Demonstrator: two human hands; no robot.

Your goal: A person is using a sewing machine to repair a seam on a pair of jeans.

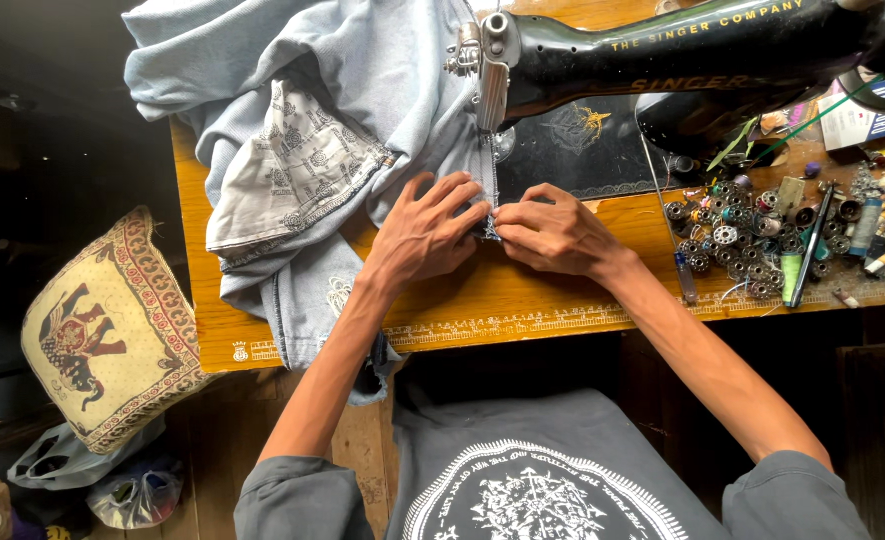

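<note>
Both hands on jeans [363, 90] at sewing machine [663, 50]. Left hand [425, 232] flat, fingers spread, pressing denim onto surface [523, 295] just left of seam strip [489, 190]. Right hand [555, 232] curled, fingertips pinching strip's near end, touching left fingertips. Strip running from under presser foot [490, 95] toward hands. Jeans bunched left of machine head, patterned pocket lining [298, 165] turned out, one part hanging off front edge. Pile of bobbins [738, 235] and thread spools right of hands, well apart. Elephant-print cushion [103, 330] on floor, left.
</note>
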